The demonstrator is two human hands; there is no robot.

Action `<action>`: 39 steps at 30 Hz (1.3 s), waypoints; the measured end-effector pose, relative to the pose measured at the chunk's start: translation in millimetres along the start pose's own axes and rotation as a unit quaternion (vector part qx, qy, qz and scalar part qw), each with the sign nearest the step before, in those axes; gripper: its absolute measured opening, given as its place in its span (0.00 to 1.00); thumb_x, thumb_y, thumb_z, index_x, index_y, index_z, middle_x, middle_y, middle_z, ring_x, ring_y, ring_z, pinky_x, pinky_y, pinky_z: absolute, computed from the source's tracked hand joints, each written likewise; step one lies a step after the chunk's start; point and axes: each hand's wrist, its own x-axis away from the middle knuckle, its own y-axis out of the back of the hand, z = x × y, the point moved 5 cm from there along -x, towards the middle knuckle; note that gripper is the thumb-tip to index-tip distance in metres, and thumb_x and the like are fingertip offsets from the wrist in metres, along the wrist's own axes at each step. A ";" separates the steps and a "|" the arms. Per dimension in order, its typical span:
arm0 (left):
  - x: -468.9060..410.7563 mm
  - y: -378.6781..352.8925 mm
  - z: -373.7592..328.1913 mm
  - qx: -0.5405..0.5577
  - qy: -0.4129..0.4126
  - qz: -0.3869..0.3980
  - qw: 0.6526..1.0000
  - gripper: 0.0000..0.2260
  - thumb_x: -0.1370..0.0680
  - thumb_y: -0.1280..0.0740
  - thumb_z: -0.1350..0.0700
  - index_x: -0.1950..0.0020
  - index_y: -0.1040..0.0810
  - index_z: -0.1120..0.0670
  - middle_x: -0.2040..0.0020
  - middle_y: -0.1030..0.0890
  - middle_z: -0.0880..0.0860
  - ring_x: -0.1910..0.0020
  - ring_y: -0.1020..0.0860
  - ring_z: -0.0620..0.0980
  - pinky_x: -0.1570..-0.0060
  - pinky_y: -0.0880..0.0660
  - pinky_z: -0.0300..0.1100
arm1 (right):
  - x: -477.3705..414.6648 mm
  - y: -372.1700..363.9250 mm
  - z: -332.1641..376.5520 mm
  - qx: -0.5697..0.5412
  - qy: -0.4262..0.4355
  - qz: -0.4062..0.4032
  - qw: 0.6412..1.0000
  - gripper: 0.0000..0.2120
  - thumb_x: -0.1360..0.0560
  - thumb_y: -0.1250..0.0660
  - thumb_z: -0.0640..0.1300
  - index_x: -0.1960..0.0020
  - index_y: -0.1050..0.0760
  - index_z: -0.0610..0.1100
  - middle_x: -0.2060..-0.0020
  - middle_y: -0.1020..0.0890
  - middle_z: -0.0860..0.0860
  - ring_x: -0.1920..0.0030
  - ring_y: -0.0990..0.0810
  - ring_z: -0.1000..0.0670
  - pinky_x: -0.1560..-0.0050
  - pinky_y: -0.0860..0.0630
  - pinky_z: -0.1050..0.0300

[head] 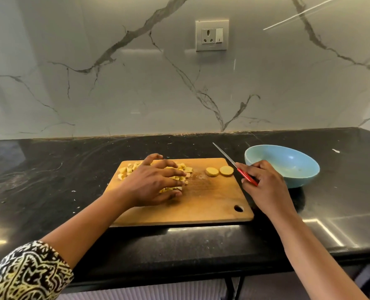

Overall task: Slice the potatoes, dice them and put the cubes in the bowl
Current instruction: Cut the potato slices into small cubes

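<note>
Resting spread left hand [156, 182] on potato cubes [124, 169]; right hand [265, 185] grips knife [233, 163].

Soft, even light of moderate brightness fills the scene, apparently from overhead. The glossy marble wall [179, 83] carries pale, hazy reflections and one thin bright streak [298, 15] at upper right. The black countertop [50, 169] mirrors light in white patches near its front edge (strongest at the right). The left hand [151, 185] throws a soft shadow on the cutting board [201, 202]. The bowl [296, 180] sits over a dark shadow and shows a small highlight inside. Wide-angle bending bows the counter line. The centre is fairly sharp, the knife [243, 173] crisp, while the patterned sleeve [24, 271] in the corner is smeared.
</note>
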 end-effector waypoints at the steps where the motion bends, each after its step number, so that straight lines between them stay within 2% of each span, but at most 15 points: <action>1: -1.4 -1.4 -0.6 0.014 0.012 0.000 1.000 0.18 0.21 0.47 0.39 0.40 0.22 0.41 0.36 0.23 0.42 0.33 0.28 0.47 0.34 0.40 0.51 | 1.0 1.8 -2.1 -0.004 -0.006 -0.001 1.000 0.22 0.25 0.31 0.40 0.34 0.26 0.54 0.50 0.27 0.52 0.50 0.26 0.53 0.50 0.28 0.59; 4: -8.5 -1.2 -0.1 0.089 0.052 -0.033 0.994 0.19 0.22 0.45 0.38 0.38 0.23 0.42 0.37 0.23 0.43 0.34 0.29 0.46 0.35 0.41 0.48 | 5.5 4.0 -6.3 -0.026 -0.025 -0.006 0.999 0.22 0.25 0.31 0.40 0.34 0.26 0.54 0.50 0.27 0.53 0.50 0.27 0.53 0.48 0.30 0.60; 6: -23.4 0.7 1.9 0.124 0.109 -0.038 0.985 0.21 0.23 0.43 0.38 0.34 0.26 0.43 0.37 0.23 0.46 0.35 0.29 0.46 0.35 0.41 0.46 | 8.3 3.9 -7.1 -0.038 -0.029 -0.009 0.999 0.21 0.25 0.31 0.41 0.33 0.26 0.53 0.51 0.26 0.53 0.50 0.27 0.54 0.49 0.31 0.61; 9: -57.4 -12.6 4.7 0.143 0.200 0.044 0.968 0.23 0.23 0.41 0.38 0.29 0.32 0.42 0.33 0.26 0.49 0.32 0.32 0.47 0.33 0.40 0.46 | 9.6 5.3 -7.8 -0.051 -0.040 -0.022 0.998 0.20 0.24 0.31 0.42 0.33 0.26 0.51 0.51 0.26 0.54 0.51 0.28 0.55 0.51 0.33 0.63; 12: -92.9 -30.5 1.6 0.118 0.227 0.111 0.960 0.26 0.24 0.41 0.35 0.28 0.34 0.43 0.31 0.27 0.51 0.31 0.32 0.51 0.32 0.37 0.51 | 10.5 7.2 -8.7 -0.058 -0.052 -0.029 0.997 0.20 0.24 0.32 0.42 0.32 0.27 0.51 0.51 0.27 0.54 0.51 0.28 0.56 0.51 0.32 0.64; 15: -117.1 -46.6 -3.3 0.114 0.229 0.157 0.954 0.27 0.25 0.39 0.34 0.31 0.29 0.46 0.35 0.24 0.49 0.36 0.28 0.50 0.35 0.34 0.50 | 10.4 8.2 -10.1 -0.058 -0.057 -0.028 0.996 0.20 0.23 0.32 0.43 0.32 0.27 0.52 0.51 0.27 0.55 0.49 0.28 0.55 0.47 0.29 0.62; 19: -124.7 -48.7 -1.2 0.174 0.239 0.129 0.947 0.21 0.26 0.33 0.39 0.38 0.22 0.49 0.43 0.19 0.48 0.49 0.24 0.44 0.39 0.28 0.46 | 9.0 8.5 -9.6 -0.052 -0.045 -0.036 0.997 0.20 0.23 0.33 0.43 0.32 0.27 0.53 0.52 0.27 0.55 0.51 0.28 0.56 0.51 0.30 0.64; 21: -119.9 -43.7 -2.8 0.208 0.238 0.124 0.941 0.21 0.27 0.31 0.41 0.38 0.22 0.51 0.45 0.19 0.49 0.53 0.25 0.42 0.42 0.26 0.42 | 9.0 8.5 -9.6 -0.049 -0.039 -0.037 0.997 0.20 0.23 0.33 0.43 0.32 0.27 0.52 0.51 0.27 0.55 0.51 0.28 0.56 0.51 0.30 0.64; 24: -102.1 -28.1 -11.4 0.258 0.222 0.098 0.935 0.20 0.28 0.28 0.44 0.39 0.21 0.51 0.46 0.19 0.48 0.52 0.23 0.43 0.50 0.25 0.35 | 10.0 7.4 -8.8 -0.047 -0.037 -0.028 0.998 0.20 0.23 0.33 0.44 0.32 0.27 0.52 0.50 0.26 0.55 0.51 0.28 0.56 0.50 0.29 0.64; 28: -69.8 -10.0 -28.0 0.264 0.179 0.076 0.945 0.18 0.28 0.29 0.44 0.41 0.20 0.49 0.49 0.19 0.43 0.54 0.22 0.39 0.51 0.27 0.30 | 11.8 5.5 -4.3 -0.048 -0.033 -0.016 0.998 0.20 0.23 0.33 0.45 0.32 0.27 0.52 0.50 0.26 0.55 0.52 0.28 0.57 0.50 0.31 0.66; 30: -55.4 -7.1 -32.5 0.238 0.174 0.075 0.953 0.18 0.28 0.31 0.42 0.40 0.20 0.47 0.49 0.19 0.42 0.51 0.23 0.39 0.46 0.30 0.33 | 14.1 2.1 1.0 -0.049 -0.030 0.012 0.998 0.19 0.23 0.34 0.46 0.32 0.27 0.52 0.50 0.26 0.56 0.54 0.28 0.57 0.52 0.32 0.67; 32: -44.6 -7.3 -32.3 0.207 0.165 0.071 0.962 0.21 0.28 0.33 0.40 0.37 0.23 0.44 0.42 0.20 0.42 0.42 0.26 0.39 0.37 0.37 0.37 | 20.2 -1.8 8.3 -0.039 -0.019 0.053 0.998 0.19 0.22 0.34 0.46 0.32 0.27 0.52 0.54 0.26 0.58 0.57 0.26 0.56 0.57 0.31 0.68; 34: -35.7 -5.9 -28.1 0.215 0.145 0.045 0.965 0.22 0.28 0.34 0.39 0.37 0.24 0.44 0.39 0.22 0.42 0.37 0.29 0.38 0.31 0.40 0.42 | 28.6 -2.6 15.8 -0.014 -0.006 0.073 0.997 0.18 0.22 0.35 0.46 0.32 0.27 0.53 0.58 0.26 0.58 0.59 0.26 0.57 0.60 0.31 0.68; 36: -28.5 -3.8 -25.8 0.229 0.104 0.016 0.968 0.18 0.26 0.36 0.40 0.39 0.22 0.45 0.40 0.21 0.42 0.38 0.27 0.37 0.31 0.36 0.46 | 36.6 2.7 22.3 0.008 0.002 0.081 0.997 0.18 0.22 0.35 0.47 0.32 0.27 0.55 0.60 0.26 0.59 0.60 0.26 0.58 0.63 0.33 0.69; 39: -22.3 -2.7 -30.7 0.229 0.056 0.008 0.972 0.16 0.23 0.40 0.42 0.41 0.21 0.46 0.42 0.20 0.42 0.42 0.24 0.37 0.34 0.31 0.43 | 42.1 13.8 34.7 0.048 0.019 0.123 0.991 0.18 0.22 0.36 0.47 0.33 0.27 0.58 0.57 0.22 0.59 0.60 0.26 0.58 0.65 0.33 0.71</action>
